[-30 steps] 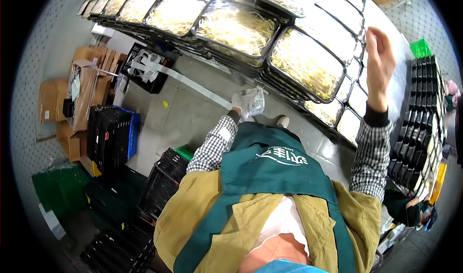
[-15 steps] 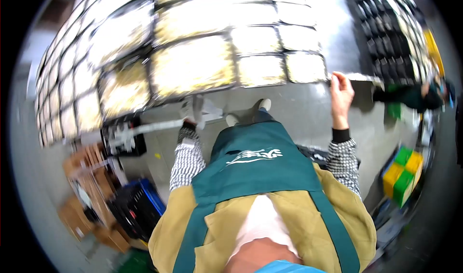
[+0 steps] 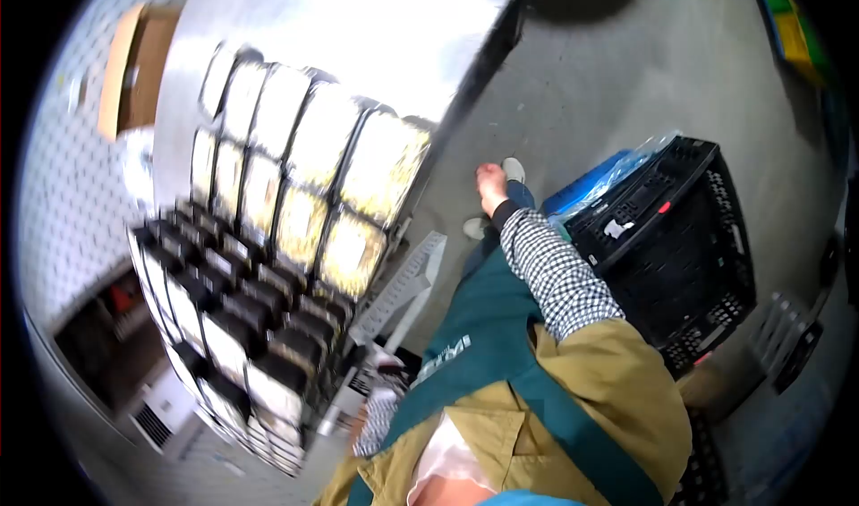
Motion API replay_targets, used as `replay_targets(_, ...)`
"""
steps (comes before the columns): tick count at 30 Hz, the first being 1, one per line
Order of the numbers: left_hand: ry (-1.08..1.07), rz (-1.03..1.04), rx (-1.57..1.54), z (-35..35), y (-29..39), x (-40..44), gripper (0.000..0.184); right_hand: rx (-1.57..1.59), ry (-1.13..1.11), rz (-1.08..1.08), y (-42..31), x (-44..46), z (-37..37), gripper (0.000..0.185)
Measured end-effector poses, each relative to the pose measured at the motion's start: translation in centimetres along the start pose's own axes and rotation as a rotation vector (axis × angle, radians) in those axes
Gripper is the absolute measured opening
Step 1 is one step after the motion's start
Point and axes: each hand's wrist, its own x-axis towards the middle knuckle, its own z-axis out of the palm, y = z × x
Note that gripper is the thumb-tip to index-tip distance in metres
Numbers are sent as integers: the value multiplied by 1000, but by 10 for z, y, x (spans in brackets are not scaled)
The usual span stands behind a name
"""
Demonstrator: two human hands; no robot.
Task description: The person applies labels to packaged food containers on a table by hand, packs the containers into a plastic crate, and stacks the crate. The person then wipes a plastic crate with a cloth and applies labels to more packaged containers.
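Note:
My right hand hangs over the floor beside the metal table, its fingers curled in and nothing visible in them. Near the lower end of the table, my left hand is a small, blurred pale shape above its checkered sleeve; its fingers and anything in them cannot be made out. To the left of both hands stand film-covered black trays with pale yellow strands, packed in rows. More black trays are stacked in front of them, closer to my left side.
Black crates stand close on my right, with a blue crate and clear plastic against them. A cardboard box lies beyond the table at the upper left. A green and yellow crate is at the upper right.
The view has swung round to the table's other end. My right hand has moved from the table edge down beside my body. The white glove and packet at my left hand no longer show clearly.

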Motion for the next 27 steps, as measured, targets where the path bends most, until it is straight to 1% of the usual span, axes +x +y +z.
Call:
replay_targets(1,-35,-174,-65,14,-7,0,83,-149,79,-45,5,2,11,18)
replay_targets(2,-54,-270,-8,24,-15,4,84,-132,60,-27,8,17,20,19)
replay_targets(3,-239,-28,306,58,4,-44,67,-120,39,5,26,33,30,21)
replay_targets(4,-343,263,588,103,48,-127,50,-115,12,36,52,42,39,23)
replay_targets(5,-450,414,547,123,50,-128,36,-89,54,48,63,49,48,24)
replay_targets(7,-641,297,417,166,65,-121,37,-50,129,42,51,64,58,27)
replay_targets(9,-654,174,300,207,100,-143,30,-50,94,-105,39,73,73,24)
replay_targets(10,-617,66,320,221,110,-152,30,-37,103,-196,29,76,82,22)
replay_targets(11,-655,181,392,231,115,-154,33,21,45,-283,22,84,97,19)
replay_targets(12,-669,320,523,232,106,-138,35,79,-17,-373,20,90,117,16)
replay_targets(13,-679,459,652,231,97,-122,37,23,-24,-527,24,96,143,14)
replay_targets(14,-600,417,853,237,102,-122,40,-130,-218,-623,25,100,161,14)
replay_targets(15,-649,448,909,230,91,-103,38,-303,-236,-795,42,108,201,13)
replay_targets(17,-659,338,759,215,59,-66,38,-595,-514,-660,3,113,209,14)
replay_targets(18,-621,240,591,219,61,-69,37,-697,-387,-711,8,119,224,15)
replay_targets(19,-564,177,530,224,63,-67,35,-798,-258,-761,14,129,241,16)
replay_targets(20,-552,197,548,226,65,-60,33,-895,-120,-815,17,140,257,18)
replay_targets(22,-524,251,571,222,58,-43,31,-1119,-268,-731,24,162,281,21)
replay_targets(23,-446,175,656,229,70,-50,28,-1231,-336,-685,28,175,294,23)
replay_targets(25,-366,227,510,225,52,-34,26,-963,-258,-639,54,202,330,23)
replay_targets(26,-375,202,437,228,55,-34,25,-926,-278,-645,56,200,331,23)
replay_targets(27,-320,230,471,229,55,-38,23,-890,-299,-651,57,197,331,23)
